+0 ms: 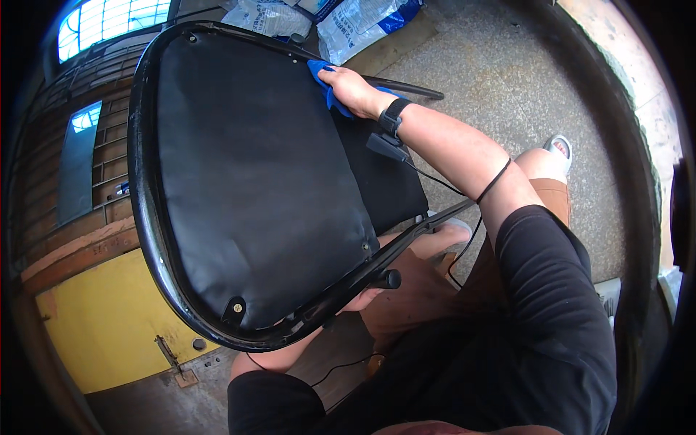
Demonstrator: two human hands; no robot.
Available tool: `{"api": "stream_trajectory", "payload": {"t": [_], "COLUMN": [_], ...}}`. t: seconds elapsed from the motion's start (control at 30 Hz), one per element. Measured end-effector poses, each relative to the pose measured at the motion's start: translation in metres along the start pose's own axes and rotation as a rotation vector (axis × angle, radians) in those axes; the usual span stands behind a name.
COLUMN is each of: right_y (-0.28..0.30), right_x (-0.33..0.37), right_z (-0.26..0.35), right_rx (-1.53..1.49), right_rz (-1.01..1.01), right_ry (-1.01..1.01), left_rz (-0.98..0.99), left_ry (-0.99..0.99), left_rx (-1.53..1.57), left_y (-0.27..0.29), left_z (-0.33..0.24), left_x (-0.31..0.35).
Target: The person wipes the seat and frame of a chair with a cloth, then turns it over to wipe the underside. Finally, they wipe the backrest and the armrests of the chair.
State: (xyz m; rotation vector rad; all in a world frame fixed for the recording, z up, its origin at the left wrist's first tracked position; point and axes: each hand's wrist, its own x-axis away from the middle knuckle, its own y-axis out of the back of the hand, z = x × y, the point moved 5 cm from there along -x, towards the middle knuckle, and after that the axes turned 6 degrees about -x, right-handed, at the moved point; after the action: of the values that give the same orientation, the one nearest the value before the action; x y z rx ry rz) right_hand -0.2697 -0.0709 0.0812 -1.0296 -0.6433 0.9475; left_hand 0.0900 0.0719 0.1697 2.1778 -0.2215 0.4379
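A black chair (254, 167) with a tubular metal frame is tipped up in front of me, its padded panel's screwed underside facing me. My right hand (354, 93) is closed on a blue cloth (338, 104), pressed to the frame's far right tube. A second black padded panel (384, 170) shows behind the first one. Mostly hidden under the near side of the frame, my left hand (361, 299) grips the chair beside a round black foot cap (389, 279). Its fingers show only in part.
Plastic packages (362, 29) lie on the speckled floor (478, 72) at the back. To the left stand a barred wooden structure (109, 163) and a yellow panel (109, 319) with a bolt latch. A thin black cable (435, 177) hangs by my right arm, and my legs are below the chair.
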Motion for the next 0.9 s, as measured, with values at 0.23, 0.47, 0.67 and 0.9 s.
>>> {"api": "stream_trajectory", "payload": {"t": [0.23,0.47,0.67,0.9], "right_y": [-0.004,-0.003,-0.004,0.018], "right_x": [0.047,0.027,0.056,0.039], "right_z": [0.015,0.013,0.013,0.033], "right_rx": [0.393,-0.113,0.482,-0.054], "right_rz": [-0.356,-0.215,0.002,-0.357], "right_ry": [0.364,0.172,0.08,0.232], "left_rz": [0.027,0.039,-0.022,-0.053], "left_ry": [0.09,-0.031,0.008,-0.118], "left_rx": [0.212,-0.086,0.007,-0.173], "left_y": [0.007,0.016,0.014,0.013], "left_z": [-0.005,-0.029,-0.016,-0.023], "left_x": [-0.011,-0.029,-0.008,-0.026]}}
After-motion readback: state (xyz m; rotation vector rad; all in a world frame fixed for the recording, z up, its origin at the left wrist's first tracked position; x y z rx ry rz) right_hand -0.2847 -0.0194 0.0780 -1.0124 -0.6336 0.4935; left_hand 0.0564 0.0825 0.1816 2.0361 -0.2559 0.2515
